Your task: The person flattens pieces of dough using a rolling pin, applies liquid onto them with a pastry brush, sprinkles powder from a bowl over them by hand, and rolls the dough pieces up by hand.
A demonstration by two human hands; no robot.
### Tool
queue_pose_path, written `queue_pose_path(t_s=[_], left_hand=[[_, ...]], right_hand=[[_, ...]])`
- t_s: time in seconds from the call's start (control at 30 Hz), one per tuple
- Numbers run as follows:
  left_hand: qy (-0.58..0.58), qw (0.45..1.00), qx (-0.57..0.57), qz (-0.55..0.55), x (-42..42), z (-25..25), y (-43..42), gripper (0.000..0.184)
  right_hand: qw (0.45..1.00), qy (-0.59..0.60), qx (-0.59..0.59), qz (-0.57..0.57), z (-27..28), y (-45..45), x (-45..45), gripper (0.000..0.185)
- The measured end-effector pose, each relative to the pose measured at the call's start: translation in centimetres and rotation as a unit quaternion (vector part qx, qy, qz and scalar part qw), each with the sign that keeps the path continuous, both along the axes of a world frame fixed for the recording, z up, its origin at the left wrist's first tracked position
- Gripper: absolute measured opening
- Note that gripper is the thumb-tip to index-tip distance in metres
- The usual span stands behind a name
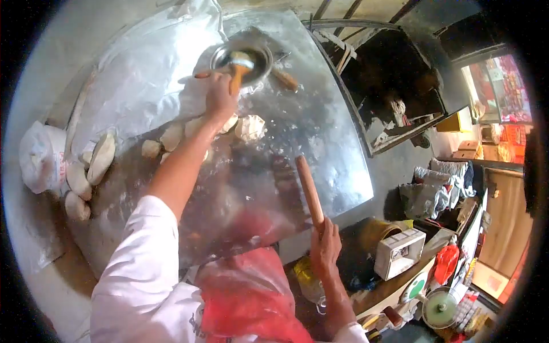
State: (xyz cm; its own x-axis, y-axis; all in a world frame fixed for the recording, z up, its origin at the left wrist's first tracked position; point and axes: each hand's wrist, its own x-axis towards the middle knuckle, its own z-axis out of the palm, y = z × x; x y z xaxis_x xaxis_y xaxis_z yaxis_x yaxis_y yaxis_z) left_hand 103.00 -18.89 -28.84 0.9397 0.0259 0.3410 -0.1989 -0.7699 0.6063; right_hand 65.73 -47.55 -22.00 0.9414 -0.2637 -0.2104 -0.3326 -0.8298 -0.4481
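Note:
My left hand (221, 96) is closed around the wooden handle of a brush (235, 77), reaching to the far side of the metal worktop (257, 188). The brush's pale bristles are over a round metal bowl (266, 67). In my right hand (326, 243), at the near edge, is a wooden rolling pin (310, 191), its far end pointing over the worktop. Several dough pieces lie beneath and beside my left forearm, among them a crumpled-looking dough piece (250, 128) and a small dough lump (151, 148). My forearm partly hides some of them.
A wooden-handled tool (286, 79) lies right of the bowl. Longer dough pieces (102, 158) rest at the left, near a white plastic bag (40, 157). Clear plastic sheeting (143, 86) covers the back left. A dark open compartment (394, 68) and a white crate (400, 253) stand at right.

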Motion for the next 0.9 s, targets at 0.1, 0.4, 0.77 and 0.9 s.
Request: queue_pose_path(t_s=[0.1,0.4,0.77,0.9], left_hand=[[0.007,1.0,0.014,0.022,3.8,-1.6,1.6,0.024],[-0.088,0.991,0.104,0.012,-11.3,4.5,14.8,0.038],[0.131,0.967,-0.161,0.148,-18.4,-0.3,20.2,0.078],[0.096,0.961,0.046,0.257,-30.8,-0.1,19.8,0.079]], right_hand=[[0.995,-0.027,-0.093,0.027,-4.2,0.3,3.1,0.048],[0.967,-0.175,-0.176,0.057,-6.9,1.8,6.8,0.047],[0.961,-0.167,-0.2,0.093,-8.8,0.5,6.8,0.052],[0.96,-0.191,-0.182,0.093,-8.9,0.6,6.8,0.048]])
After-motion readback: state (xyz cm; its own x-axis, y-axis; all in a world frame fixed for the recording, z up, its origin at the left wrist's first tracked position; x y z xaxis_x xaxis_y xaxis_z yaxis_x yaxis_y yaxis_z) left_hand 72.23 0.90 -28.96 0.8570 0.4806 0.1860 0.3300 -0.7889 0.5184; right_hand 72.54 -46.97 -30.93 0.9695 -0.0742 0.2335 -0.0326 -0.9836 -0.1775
